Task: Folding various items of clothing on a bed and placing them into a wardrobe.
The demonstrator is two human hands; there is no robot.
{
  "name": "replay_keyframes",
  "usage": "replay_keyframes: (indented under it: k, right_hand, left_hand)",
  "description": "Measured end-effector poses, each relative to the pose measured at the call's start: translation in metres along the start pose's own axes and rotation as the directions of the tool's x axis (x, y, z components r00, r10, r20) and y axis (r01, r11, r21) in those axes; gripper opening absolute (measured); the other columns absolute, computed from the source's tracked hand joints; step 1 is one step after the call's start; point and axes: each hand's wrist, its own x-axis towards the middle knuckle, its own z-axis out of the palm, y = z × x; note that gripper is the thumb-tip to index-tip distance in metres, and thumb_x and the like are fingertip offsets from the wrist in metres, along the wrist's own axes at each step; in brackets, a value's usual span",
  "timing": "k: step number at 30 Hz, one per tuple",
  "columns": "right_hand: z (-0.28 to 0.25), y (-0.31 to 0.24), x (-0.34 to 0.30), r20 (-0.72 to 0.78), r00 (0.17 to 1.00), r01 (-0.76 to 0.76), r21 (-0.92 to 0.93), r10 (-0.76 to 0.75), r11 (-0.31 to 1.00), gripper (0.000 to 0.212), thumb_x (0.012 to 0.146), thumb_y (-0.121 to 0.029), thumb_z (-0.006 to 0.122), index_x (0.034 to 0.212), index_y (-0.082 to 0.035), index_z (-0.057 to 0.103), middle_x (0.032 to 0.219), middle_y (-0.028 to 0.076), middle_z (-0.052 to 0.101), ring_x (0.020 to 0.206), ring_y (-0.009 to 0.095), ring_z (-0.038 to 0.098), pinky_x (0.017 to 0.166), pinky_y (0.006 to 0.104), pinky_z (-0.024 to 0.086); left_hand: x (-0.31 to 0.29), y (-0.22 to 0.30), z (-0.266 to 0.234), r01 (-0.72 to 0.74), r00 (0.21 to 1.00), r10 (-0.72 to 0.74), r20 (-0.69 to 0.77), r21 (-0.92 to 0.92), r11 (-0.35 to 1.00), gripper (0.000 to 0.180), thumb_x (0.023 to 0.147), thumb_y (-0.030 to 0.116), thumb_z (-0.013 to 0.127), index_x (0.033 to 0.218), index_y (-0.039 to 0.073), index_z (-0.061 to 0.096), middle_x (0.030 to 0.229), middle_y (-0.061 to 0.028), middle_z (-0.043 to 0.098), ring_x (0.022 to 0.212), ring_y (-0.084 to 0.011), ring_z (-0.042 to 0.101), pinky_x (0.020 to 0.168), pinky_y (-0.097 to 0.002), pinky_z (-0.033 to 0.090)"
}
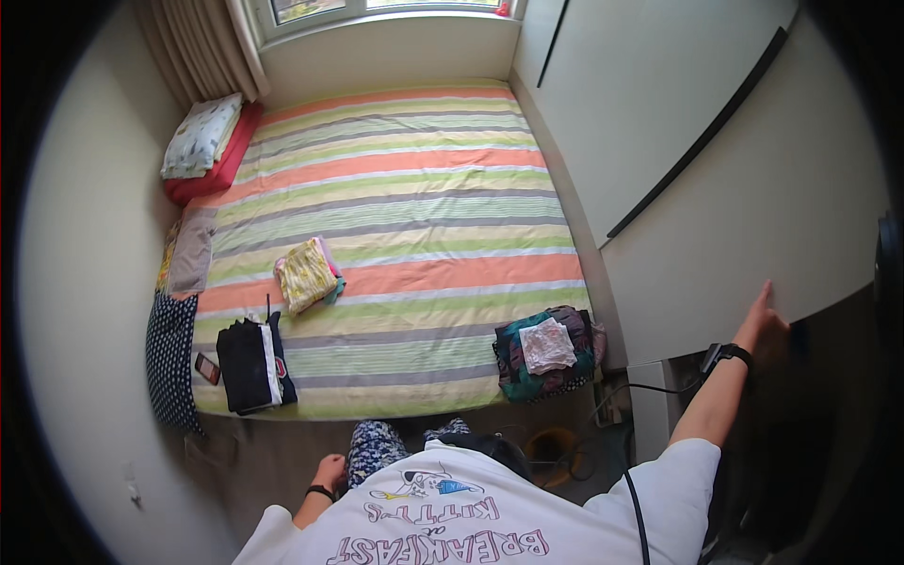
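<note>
My right hand [765, 318] reaches far out to the right, at the edge of a large pale wardrobe door [725, 273]. One finger lies stretched along the door's face, and the others curl at its edge, partly in shadow. A dark opening [800, 405] shows below that edge. A watch with a dark strap [725, 360] is on the right wrist. My left hand [330, 470] hangs low beside my patterned trousers [375, 447]. Its fingers look curled, with nothing seen in them.
A striped bed [405, 217] lies ahead. On it are folded dark clothes [247, 367], a yellow patterned stack [306, 278], a dark green pile [513, 363] with a pale cloth [547, 346], pillows [202, 137] and a phone [207, 368]. A black cable [636, 513] runs beside me.
</note>
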Motion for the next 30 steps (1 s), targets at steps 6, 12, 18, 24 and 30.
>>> replay_keyframes:
  k: [6,12,18,24,30]
  right_hand:
    - [-0.003,-0.020,-0.034,0.075,0.990,-0.126,0.119,0.118,0.985,0.114,0.063,-0.080,0.070,0.095,0.028,0.051,0.097,0.035,0.061,0.090,0.041,0.066,0.074,0.0455,0.055]
    - [-0.016,-0.030,-0.034,-0.257,0.965,0.090,0.161,-0.046,0.983,0.094,0.067,-0.073,0.073,0.070,0.020,0.060,0.071,0.029,0.066,0.068,0.040,0.068,0.062,0.0431,0.056]
    - [-0.013,-0.024,-0.041,0.089,0.992,-0.112,0.275,0.091,0.955,0.104,0.068,-0.074,0.072,0.103,0.018,0.039,0.104,0.029,0.048,0.097,0.037,0.055,0.083,0.0461,0.050]
    - [0.002,-0.011,-0.039,-0.001,1.000,-0.025,0.269,0.026,0.963,0.103,0.069,-0.074,0.071,0.102,0.017,0.038,0.102,0.028,0.049,0.095,0.036,0.056,0.082,0.0457,0.050]
    - [-0.001,-0.008,-0.035,0.123,0.991,-0.086,0.277,0.053,0.957,0.098,0.071,-0.072,0.071,0.101,0.016,0.039,0.102,0.028,0.050,0.094,0.037,0.058,0.084,0.0451,0.050]
  left_hand:
    - [-0.021,0.054,0.029,-0.091,0.981,0.105,-0.161,0.087,0.992,0.030,0.087,0.018,0.062,0.113,0.002,0.063,0.087,-0.0054,0.067,0.068,-0.0136,0.061,0.057,-0.0277,0.048]
    - [-0.031,0.082,0.042,-0.113,0.970,0.138,-0.200,0.130,0.985,0.035,0.086,0.022,0.063,0.115,0.001,0.064,0.094,-0.0083,0.068,0.078,-0.0166,0.065,0.067,-0.0303,0.053]
    - [-0.014,0.053,0.043,-0.203,0.923,0.301,-0.240,0.361,0.910,0.037,0.084,0.030,0.066,0.105,0.001,0.070,0.102,-0.0182,0.070,0.093,-0.0279,0.068,0.084,-0.0356,0.053]
    - [-0.077,0.151,0.047,-0.230,0.892,0.432,-0.133,0.689,0.688,0.050,0.078,0.048,0.072,0.095,0.002,0.072,0.089,-0.0147,0.070,0.083,-0.0286,0.067,0.075,-0.0372,0.053]
    - [-0.059,0.206,0.063,-0.324,0.874,0.487,-0.008,0.737,0.594,0.033,0.074,0.037,0.073,0.088,0.007,0.070,0.085,-0.0131,0.070,0.081,-0.0290,0.067,0.071,-0.0393,0.053]
